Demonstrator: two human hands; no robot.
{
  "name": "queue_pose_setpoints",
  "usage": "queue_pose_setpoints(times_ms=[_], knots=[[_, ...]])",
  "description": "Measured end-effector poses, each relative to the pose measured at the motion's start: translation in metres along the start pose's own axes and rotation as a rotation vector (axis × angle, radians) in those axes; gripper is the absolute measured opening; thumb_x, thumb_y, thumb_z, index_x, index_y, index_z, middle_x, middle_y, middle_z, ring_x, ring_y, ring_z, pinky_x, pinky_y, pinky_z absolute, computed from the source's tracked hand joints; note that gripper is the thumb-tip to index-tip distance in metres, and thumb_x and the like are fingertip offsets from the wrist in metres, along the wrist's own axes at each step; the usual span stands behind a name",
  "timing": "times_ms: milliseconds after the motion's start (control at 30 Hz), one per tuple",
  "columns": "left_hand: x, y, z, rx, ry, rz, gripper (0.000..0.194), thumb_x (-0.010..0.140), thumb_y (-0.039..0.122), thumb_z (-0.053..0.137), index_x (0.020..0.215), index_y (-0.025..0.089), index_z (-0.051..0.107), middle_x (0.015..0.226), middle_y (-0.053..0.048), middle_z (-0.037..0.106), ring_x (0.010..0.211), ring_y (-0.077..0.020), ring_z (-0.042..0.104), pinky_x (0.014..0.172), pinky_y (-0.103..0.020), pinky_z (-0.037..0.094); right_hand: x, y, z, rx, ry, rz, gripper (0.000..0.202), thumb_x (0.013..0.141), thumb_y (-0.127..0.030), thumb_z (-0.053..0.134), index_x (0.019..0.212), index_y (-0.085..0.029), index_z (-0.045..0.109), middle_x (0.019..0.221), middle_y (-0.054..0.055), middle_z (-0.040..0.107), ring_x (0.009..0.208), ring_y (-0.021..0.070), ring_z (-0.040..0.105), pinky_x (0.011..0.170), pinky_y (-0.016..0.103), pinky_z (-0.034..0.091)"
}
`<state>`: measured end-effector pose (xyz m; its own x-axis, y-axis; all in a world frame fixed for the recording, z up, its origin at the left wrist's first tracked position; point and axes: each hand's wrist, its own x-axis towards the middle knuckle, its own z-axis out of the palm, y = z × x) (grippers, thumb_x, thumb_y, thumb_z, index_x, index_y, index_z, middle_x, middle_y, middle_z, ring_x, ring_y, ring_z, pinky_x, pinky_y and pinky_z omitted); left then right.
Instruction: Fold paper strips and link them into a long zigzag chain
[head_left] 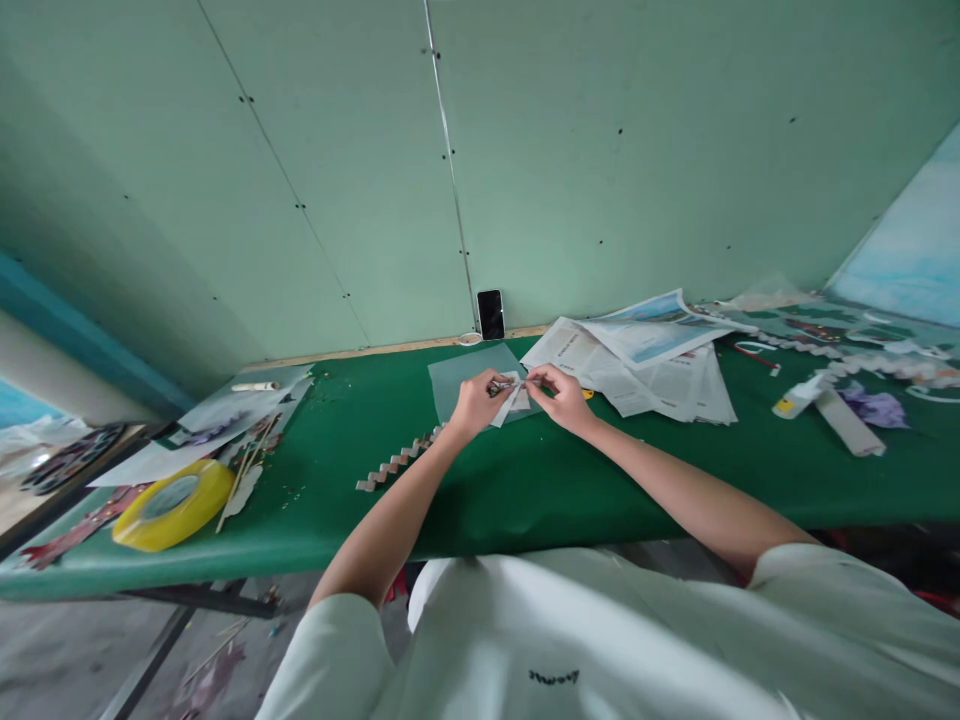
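My left hand [477, 402] and my right hand [561, 396] meet above the middle of the green table, both with fingers pinched. Between them is a small piece of whitish printed paper [516, 402], gripped from both sides; its exact folds are too small to make out. A small dark shape shows by my left fingers, and I cannot tell what it is. Beneath the hands lies a translucent sheet [448, 378]. A zigzag chain of folded paper [390, 468] stretches out beside my left forearm, its far end partly hidden by the arm.
Printed paper sheets [645, 385] pile up on the right. Past them lie a glue bottle [796, 398], a pale box [847, 422] and purple crumpled material [874, 405]. A phone [490, 314] leans on the wall. Yellow tape [135, 520] and thin sticks [241, 470] are at left on the green table [330, 520].
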<state>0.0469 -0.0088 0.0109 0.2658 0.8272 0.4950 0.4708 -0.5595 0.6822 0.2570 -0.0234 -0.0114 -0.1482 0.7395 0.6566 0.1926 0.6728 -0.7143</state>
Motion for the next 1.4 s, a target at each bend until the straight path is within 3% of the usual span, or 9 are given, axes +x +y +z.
queue_pose_setpoints(times_ms=[100,300,500,600,700,900,1200,1400], knots=[[0.0,0.0,0.002,-0.041,-0.019,-0.039,0.024,0.091,0.038,0.074,0.105,0.019,0.078,0.101,-0.009,0.081,0.088,-0.0231,0.076,0.079,-0.033,0.06,-0.001,-0.004,0.002,0.034,-0.004,0.009,0.027,0.099,-0.051,0.065,0.098,-0.024,0.066,0.088,0.007,0.07,0.081,0.0236,0.069,0.074,0.036,0.058],[0.005,-0.004,-0.002,-0.209,-0.164,-0.157,0.032,0.097,0.037,0.063,0.119,0.022,0.081,0.114,-0.006,0.08,0.098,-0.026,0.076,0.083,-0.035,0.061,-0.003,-0.005,0.005,0.078,-0.003,0.033,0.028,0.098,-0.051,0.067,0.098,-0.023,0.065,0.087,0.006,0.07,0.08,0.0239,0.07,0.075,0.038,0.059],[0.006,-0.006,-0.009,-0.496,-0.334,-0.306,0.037,0.098,0.038,0.065,0.129,0.021,0.077,0.121,-0.011,0.078,0.094,-0.0246,0.076,0.08,-0.037,0.063,-0.002,-0.002,0.004,0.052,0.006,0.03,0.028,0.1,-0.051,0.064,0.1,-0.023,0.066,0.09,0.007,0.071,0.083,0.0239,0.07,0.076,0.038,0.059],[0.006,-0.004,-0.01,-0.688,-0.409,-0.315,0.038,0.099,0.039,0.067,0.13,0.02,0.076,0.122,-0.014,0.077,0.102,-0.0276,0.077,0.089,-0.042,0.064,-0.001,-0.004,0.003,0.041,0.012,0.035,0.028,0.099,-0.051,0.065,0.099,-0.023,0.066,0.091,0.007,0.071,0.083,0.024,0.069,0.076,0.038,0.059],[0.005,-0.002,-0.009,-0.796,-0.402,-0.364,0.037,0.096,0.034,0.073,0.129,0.017,0.075,0.123,-0.017,0.076,0.109,-0.0292,0.075,0.096,-0.044,0.063,0.0,-0.006,0.003,0.051,-0.006,0.051,0.029,0.098,-0.052,0.066,0.099,-0.023,0.066,0.091,0.008,0.071,0.085,0.0246,0.07,0.077,0.038,0.059],[0.003,-0.002,-0.01,-0.922,-0.39,-0.484,0.042,0.09,0.029,0.082,0.129,0.015,0.074,0.127,-0.017,0.072,0.107,-0.024,0.071,0.093,-0.036,0.057,-0.001,-0.003,0.006,0.081,-0.03,0.079,0.03,0.097,-0.053,0.068,0.1,-0.023,0.067,0.093,0.008,0.074,0.087,0.0254,0.072,0.079,0.038,0.061],[0.005,0.002,-0.007,-0.879,-0.288,-0.519,0.053,0.074,0.039,0.095,0.116,0.011,0.078,0.107,-0.015,0.075,0.086,-0.0164,0.067,0.079,-0.031,0.051,0.0,0.0,0.005,0.119,0.017,0.106,0.035,0.093,-0.056,0.072,0.104,-0.023,0.067,0.1,0.01,0.076,0.096,0.0282,0.074,0.086,0.042,0.062],[0.005,0.001,-0.007,-0.861,-0.243,-0.523,0.057,0.07,0.041,0.097,0.114,0.01,0.078,0.105,-0.014,0.074,0.082,-0.0157,0.067,0.076,-0.031,0.051,0.0,0.003,0.006,0.087,0.031,0.101,0.037,0.092,-0.056,0.074,0.107,-0.023,0.067,0.104,0.012,0.077,0.101,0.0294,0.075,0.09,0.044,0.062]])
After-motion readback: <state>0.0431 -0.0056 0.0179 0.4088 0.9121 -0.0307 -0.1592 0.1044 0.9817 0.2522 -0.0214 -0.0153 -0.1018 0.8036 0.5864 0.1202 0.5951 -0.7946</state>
